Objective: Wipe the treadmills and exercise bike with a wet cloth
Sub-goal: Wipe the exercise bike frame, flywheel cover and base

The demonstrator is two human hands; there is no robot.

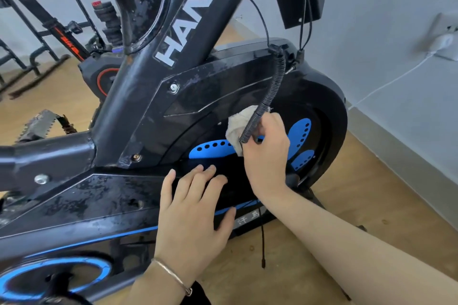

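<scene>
Left hand [192, 215]: nearest the camera, low in the middle; it lies flat on the black side panel of the exercise bike [104, 195] with fingers straight and slightly spread, gripping nothing. A thin metal bangle [171, 273] sits on its wrist.
Right hand [266, 153]: just beyond the left hand and a little to the right, its forearm coming in from the near right corner; the fingers are curled around a bunched cloth.
Cloth [238, 127]: off-white and crumpled, pressed against the flywheel cover at the right end of the bike, with part of it sticking out to the left of the right hand.
Flywheel [303, 131]: black disc with blue cut-out shapes dotted with holes, under a curved black guard.
Cable [269, 96]: a black ribbed cable hangs down from the top of the guard and crosses in front of the cloth and the right hand's fingers.
Bike frame: black tubes with white lettering reading "HANM", partly cut off; the panels look blotchy and streaked. A toothed pedal [37, 126] shows at the left.
Far left: a second black exercise machine [62, 32] with red trim stands on the wooden floor [371, 193].
Right: a grey wall with a white plug [443, 43] in a socket and a white cord running down from it.
</scene>
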